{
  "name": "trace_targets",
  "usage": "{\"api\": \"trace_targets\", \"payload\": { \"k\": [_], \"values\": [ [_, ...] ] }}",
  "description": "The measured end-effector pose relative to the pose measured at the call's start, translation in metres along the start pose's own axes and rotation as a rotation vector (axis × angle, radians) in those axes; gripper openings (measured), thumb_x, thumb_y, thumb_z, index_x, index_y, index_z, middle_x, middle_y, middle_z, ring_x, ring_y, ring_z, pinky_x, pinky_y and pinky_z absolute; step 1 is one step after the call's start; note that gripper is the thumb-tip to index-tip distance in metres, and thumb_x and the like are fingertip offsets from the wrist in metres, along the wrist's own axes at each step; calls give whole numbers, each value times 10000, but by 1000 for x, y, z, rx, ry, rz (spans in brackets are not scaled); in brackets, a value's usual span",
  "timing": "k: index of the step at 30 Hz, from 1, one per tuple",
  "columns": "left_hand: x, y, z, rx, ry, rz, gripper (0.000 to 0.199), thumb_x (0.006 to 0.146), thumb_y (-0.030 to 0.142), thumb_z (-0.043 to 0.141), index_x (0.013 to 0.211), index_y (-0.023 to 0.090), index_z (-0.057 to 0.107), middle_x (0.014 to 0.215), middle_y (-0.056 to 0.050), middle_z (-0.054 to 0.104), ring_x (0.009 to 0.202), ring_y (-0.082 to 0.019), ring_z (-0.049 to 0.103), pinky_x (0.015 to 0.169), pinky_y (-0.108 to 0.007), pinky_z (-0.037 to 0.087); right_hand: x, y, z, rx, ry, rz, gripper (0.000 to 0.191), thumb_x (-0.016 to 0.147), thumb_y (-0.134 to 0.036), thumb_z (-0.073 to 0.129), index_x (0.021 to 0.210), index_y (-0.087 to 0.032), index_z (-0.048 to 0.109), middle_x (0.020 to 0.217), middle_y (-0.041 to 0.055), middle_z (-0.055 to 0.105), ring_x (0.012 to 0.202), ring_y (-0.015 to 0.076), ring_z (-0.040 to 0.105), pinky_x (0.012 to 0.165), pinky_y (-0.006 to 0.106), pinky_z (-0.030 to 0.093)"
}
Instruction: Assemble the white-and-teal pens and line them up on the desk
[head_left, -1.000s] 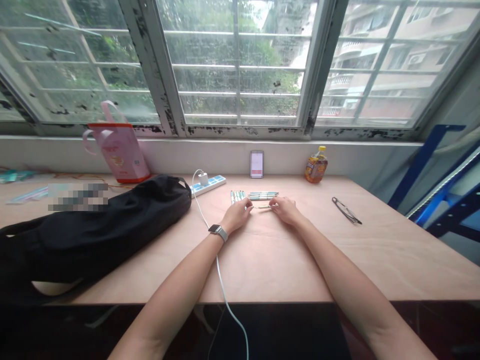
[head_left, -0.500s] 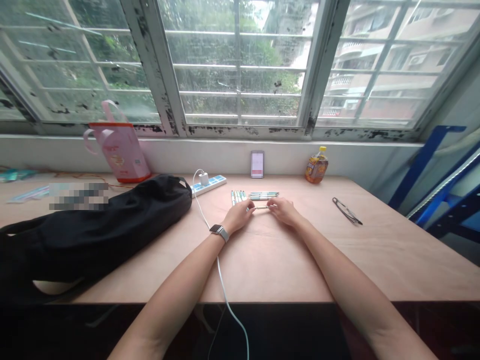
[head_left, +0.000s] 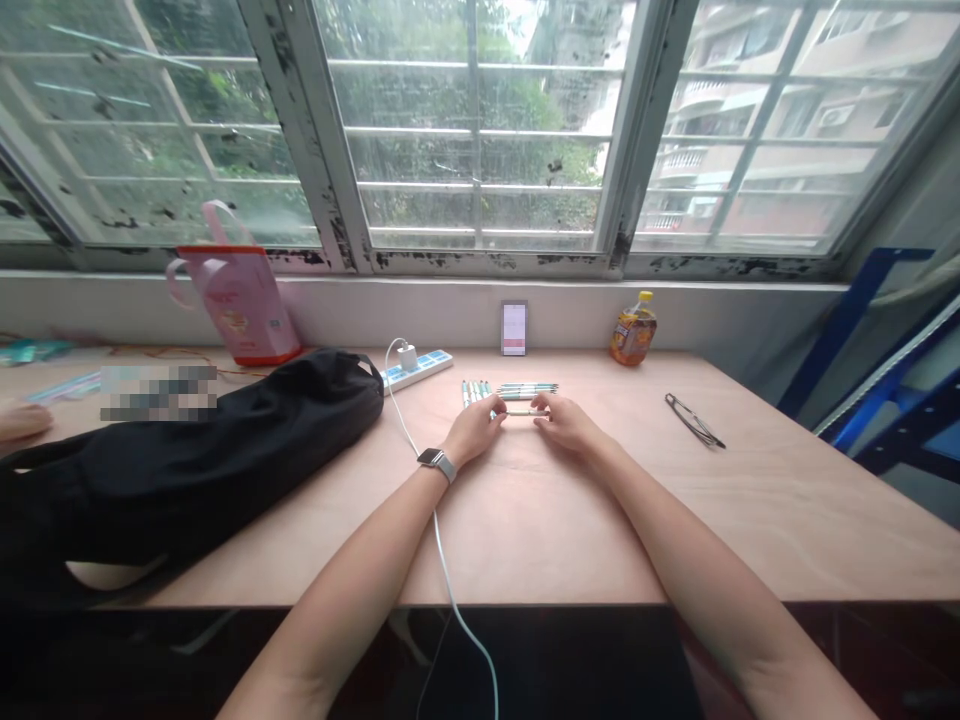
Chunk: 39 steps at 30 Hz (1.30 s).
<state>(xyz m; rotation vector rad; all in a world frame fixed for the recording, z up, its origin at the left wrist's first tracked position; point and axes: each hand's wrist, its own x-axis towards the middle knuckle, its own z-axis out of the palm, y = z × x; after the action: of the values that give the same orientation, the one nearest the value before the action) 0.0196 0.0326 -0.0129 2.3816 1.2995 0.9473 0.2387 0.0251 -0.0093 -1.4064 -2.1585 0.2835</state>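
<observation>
A slim light-coloured pen lies crosswise between my two hands, low over the wooden table. My left hand, with a watch on its wrist, has its fingers closed at the pen's left end. At the right end, the thumb and fingers of my right hand pinch the pen. Just beyond my left fingers several pens lie side by side, pointing away from me. A second group of pens lies crosswise beyond the held one. My fingers partly cover the pen's ends.
A phone leans upright against the wall. To the right are a drink bottle and glasses. A black bag, power strip, white cable and pink container are leftward. Another person's hand rests far left.
Another person's hand has come into view at the far left. My fingers have shifted slightly around the pen, while both forearms stay nearly in place.
</observation>
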Motion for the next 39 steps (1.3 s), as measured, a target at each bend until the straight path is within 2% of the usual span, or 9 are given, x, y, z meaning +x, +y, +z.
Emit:
{"api": "trace_targets", "payload": {
  "k": [4, 8, 11, 14, 21, 26, 28, 32, 39],
  "values": [
    [0, -1, 0, -5, 9, 24, 64, 897, 191, 564, 896, 207, 626, 913, -22, 709, 754, -180, 622, 724, -297, 477, -1, -1, -2, 8, -14, 4, 109, 919, -194, 556, 955, -187, 659, 927, 47, 706, 809, 156, 608, 735, 242, 414],
    [0, -2, -1, -12, -1, 39, 62, 878, 178, 580, 880, 206, 634, 894, -10, 706, 720, -168, 607, 699, -284, 458, 1, -1, -4, 0, -96, -22, 259, 976, -233, 456, 849, -172, 673, 865, 48, 698, 784, 155, 584, 711, 240, 394],
    [-1, -1, -2, -19, -19, 44, 69, 874, 181, 580, 879, 206, 644, 889, -8, 707, 721, -165, 612, 699, -278, 462, 0, -1, -5, 17, -98, -18, 114, 897, -231, 576, 907, -171, 672, 900, 44, 699, 803, 159, 591, 709, 237, 399],
    [-1, 1, -3, -12, -29, 40, 77, 866, 182, 582, 876, 209, 654, 881, -5, 709, 726, -166, 615, 707, -277, 472, -1, -1, -6, 16, -59, -1, 130, 812, -178, 648, 942, -175, 660, 931, 42, 700, 825, 165, 599, 718, 242, 406],
    [-2, 0, -4, 1, -51, 41, 97, 845, 166, 591, 877, 211, 670, 885, -12, 718, 769, -179, 639, 728, -282, 494, -2, -7, -13, 56, -174, -18, 201, 910, -247, 532, 821, -171, 696, 835, 47, 706, 773, 159, 591, 704, 248, 413],
    [-2, -1, -2, -6, -62, 61, 112, 842, 162, 593, 903, 212, 674, 924, -15, 722, 796, -182, 653, 755, -285, 513, -4, -5, -15, 93, -113, 16, 107, 775, -182, 661, 880, -169, 676, 919, 37, 706, 836, 166, 608, 735, 244, 426],
    [-2, -2, -2, 3, -57, 64, 111, 848, 159, 588, 896, 209, 675, 930, -21, 725, 827, -190, 660, 781, -292, 514, -3, -4, -14, 120, -131, 3, 74, 820, -216, 625, 830, -166, 678, 858, 27, 697, 796, 154, 600, 726, 242, 420],
    [-2, -2, -3, 3, -59, 69, 114, 856, 165, 580, 890, 210, 679, 944, -28, 729, 883, -205, 667, 810, -301, 516, -2, -1, -12, 133, -183, 0, 244, 905, -292, 527, 790, -159, 696, 767, 28, 678, 728, 147, 576, 684, 242, 406],
    [-1, -2, -4, 6, -70, 55, 125, 856, 178, 575, 904, 211, 686, 954, -33, 733, 896, -209, 671, 817, -303, 525, -4, 1, -11, 119, -111, -16, 88, 814, -237, 630, 850, -172, 678, 877, 24, 699, 816, 161, 598, 733, 246, 419]
  ]
}}
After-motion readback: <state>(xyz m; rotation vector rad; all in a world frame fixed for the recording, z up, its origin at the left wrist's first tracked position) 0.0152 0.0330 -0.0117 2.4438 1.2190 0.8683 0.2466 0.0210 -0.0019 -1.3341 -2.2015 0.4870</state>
